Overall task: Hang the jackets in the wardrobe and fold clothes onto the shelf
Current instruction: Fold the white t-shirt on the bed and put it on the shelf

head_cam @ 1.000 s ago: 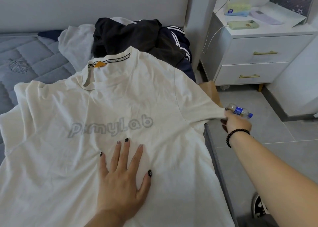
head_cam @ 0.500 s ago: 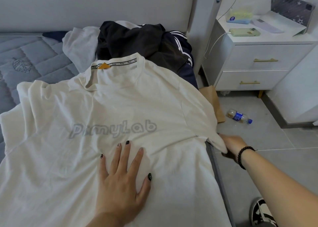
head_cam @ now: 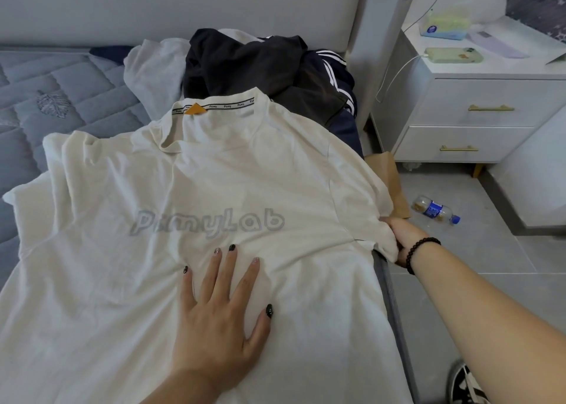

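Left hand (head_cam: 219, 318) lies flat, fingers spread, pressing the cream T-shirt (head_cam: 128, 281) spread on the bed (head_cam: 27, 103). Right hand (head_cam: 404, 241), forearm extended, pinches the shirt's right sleeve at the bed's right edge. Chest print reads "PcmyLab"; collar tape repeats "Pcmy".

The cream cotton T-shirt (head_cam: 214, 189) carries pale grey lettering across the chest, an orange tag and a white neck tape with black print. Far behind it lie a black jacket (head_cam: 245, 63), a navy garment with white stripes (head_cam: 337, 78) and a light grey cloth (head_cam: 156, 66). The quilted mattress (head_cam: 61, 88) at left is blue-grey with a stitched leaf motif. At right stand a white nightstand with gold handles (head_cam: 477, 118), grey floor tiles (head_cam: 490, 250) and a clear bottle with blue label and cap (head_cam: 435, 210). The left hand (head_cam: 217, 321) has black-painted nails; the right hand (head_cam: 404, 238) wears a black bead bracelet.
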Action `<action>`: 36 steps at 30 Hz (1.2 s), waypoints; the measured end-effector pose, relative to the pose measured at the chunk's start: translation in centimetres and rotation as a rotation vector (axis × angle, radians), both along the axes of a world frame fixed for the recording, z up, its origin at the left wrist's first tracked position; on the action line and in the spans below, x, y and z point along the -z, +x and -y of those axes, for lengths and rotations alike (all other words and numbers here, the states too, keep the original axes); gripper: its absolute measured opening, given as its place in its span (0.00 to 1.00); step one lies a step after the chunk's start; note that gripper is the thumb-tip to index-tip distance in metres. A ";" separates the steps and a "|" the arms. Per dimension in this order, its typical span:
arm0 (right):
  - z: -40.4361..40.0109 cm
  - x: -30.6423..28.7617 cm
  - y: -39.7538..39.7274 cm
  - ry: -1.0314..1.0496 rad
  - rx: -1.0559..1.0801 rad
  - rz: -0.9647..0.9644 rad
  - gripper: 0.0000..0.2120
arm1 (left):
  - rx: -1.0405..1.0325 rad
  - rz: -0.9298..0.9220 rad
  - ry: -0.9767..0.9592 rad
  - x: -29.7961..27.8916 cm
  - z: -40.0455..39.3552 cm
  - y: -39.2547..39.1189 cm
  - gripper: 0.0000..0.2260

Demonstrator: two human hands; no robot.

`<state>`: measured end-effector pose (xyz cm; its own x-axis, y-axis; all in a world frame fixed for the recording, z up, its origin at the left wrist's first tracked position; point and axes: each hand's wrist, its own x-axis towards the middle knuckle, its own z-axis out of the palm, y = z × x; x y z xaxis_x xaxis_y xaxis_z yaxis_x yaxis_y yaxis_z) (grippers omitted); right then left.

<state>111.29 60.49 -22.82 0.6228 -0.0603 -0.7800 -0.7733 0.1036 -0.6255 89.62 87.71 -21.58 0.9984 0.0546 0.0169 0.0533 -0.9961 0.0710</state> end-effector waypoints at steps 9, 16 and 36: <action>-5.3 -9.8 1.5 -0.793 -0.078 0.916 0.06 | 0.005 -0.021 0.036 -0.3 0.1 -0.1 0.31; -14.3 -11.8 -3.3 -0.337 -0.880 0.931 0.22 | -0.008 -0.033 0.021 -0.5 0.1 -0.2 0.30; -15.6 -0.5 -8.0 -1.180 -1.079 1.035 0.33 | -0.169 0.037 0.001 -2.5 -15.4 -0.9 0.29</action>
<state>103.25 76.10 -22.34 0.8824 0.4704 0.0127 0.4631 -0.8633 -0.2007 88.74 103.12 -19.07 0.9737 0.2214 0.0532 0.2172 -0.9732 0.0749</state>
